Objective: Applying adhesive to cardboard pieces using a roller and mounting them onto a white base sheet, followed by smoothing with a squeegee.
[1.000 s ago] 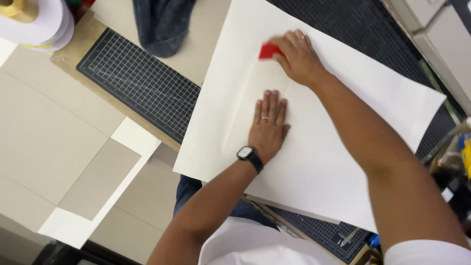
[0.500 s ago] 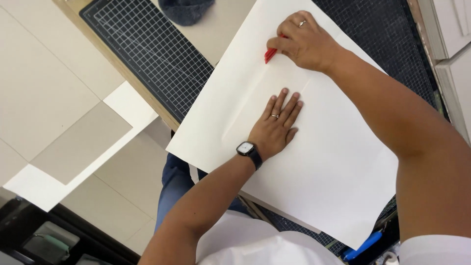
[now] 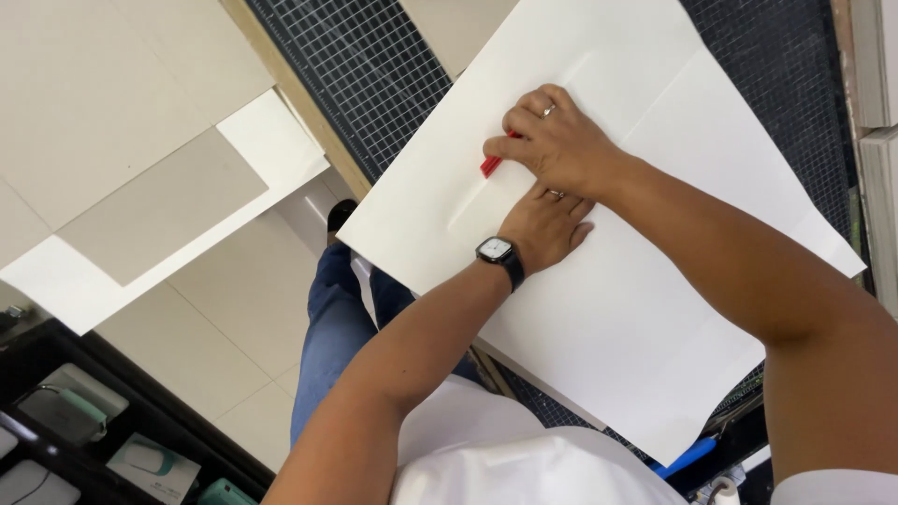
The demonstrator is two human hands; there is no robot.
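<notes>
While the left hand lies flat pinning the big white sheet mid-frame on the grid cutting mat, the right hand pinches a small red tool (creasing step, looks like), needing steady, even pressure next.

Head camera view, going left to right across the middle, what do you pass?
Grey and white board on the floor → wristwatch → left hand → right hand holding a red tool → white sheet → gridded cutting mat.
</notes>
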